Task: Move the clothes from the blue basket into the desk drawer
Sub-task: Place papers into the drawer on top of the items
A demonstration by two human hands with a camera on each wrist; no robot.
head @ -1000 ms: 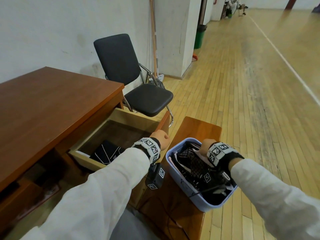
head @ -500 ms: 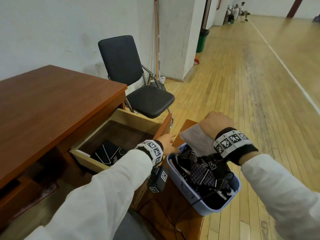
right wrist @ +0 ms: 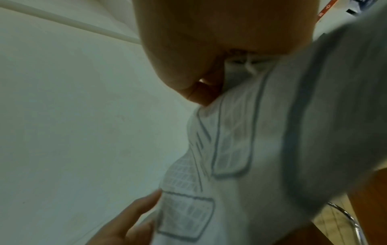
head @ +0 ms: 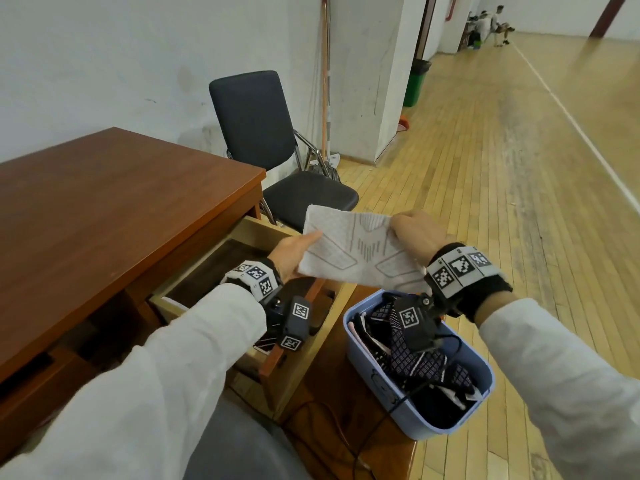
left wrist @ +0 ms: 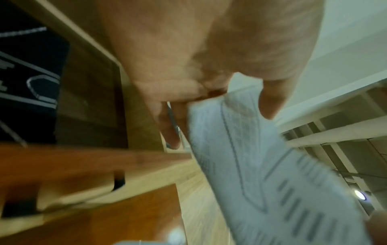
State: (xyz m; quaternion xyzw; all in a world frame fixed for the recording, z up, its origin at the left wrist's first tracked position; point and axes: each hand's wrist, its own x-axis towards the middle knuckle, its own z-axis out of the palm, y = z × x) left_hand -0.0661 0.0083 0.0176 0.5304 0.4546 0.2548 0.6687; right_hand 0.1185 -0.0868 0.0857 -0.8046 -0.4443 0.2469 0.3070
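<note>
Nearest, at 5 o'clock in the head view, the blue basket (head: 374, 382) sits on a low wooden stand (head: 329, 441), dark patterned clothes (head: 412, 355) still piled inside it. White sleeves (head: 166, 375) come in from both lower corners, each wrist wearing a marker band.

Just above the basket, at frame centre, both hands hold one white cloth (head: 356, 251) with grey line print, stretched between them in the air. Left hand (head: 292, 252) at 9 o'clock of the cloth: fingers (left wrist: 169, 129) under the edge, thumb on top, pinching it. Right hand (head: 420, 237) at 3 o'clock of the cloth, fingers curled closed on its edge; right wrist view shows the fabric bunched inside the grip.

Below and left of the cloth, at 8 o'clock, the desk drawer (head: 249, 230) stands pulled open, a black garment (left wrist: 27, 79) with pale lines lying in it, seen in the left wrist view. The cloth is above the drawer's right front corner, not touching it.

Brown worktop (head: 114, 216) spreads to 9 o'clock. Beyond, at 12 o'clock, a black chair (head: 263, 133) against the white wall (head: 104, 57). Wood floor (head: 502, 168) runs off to 1 o'clock.
</note>
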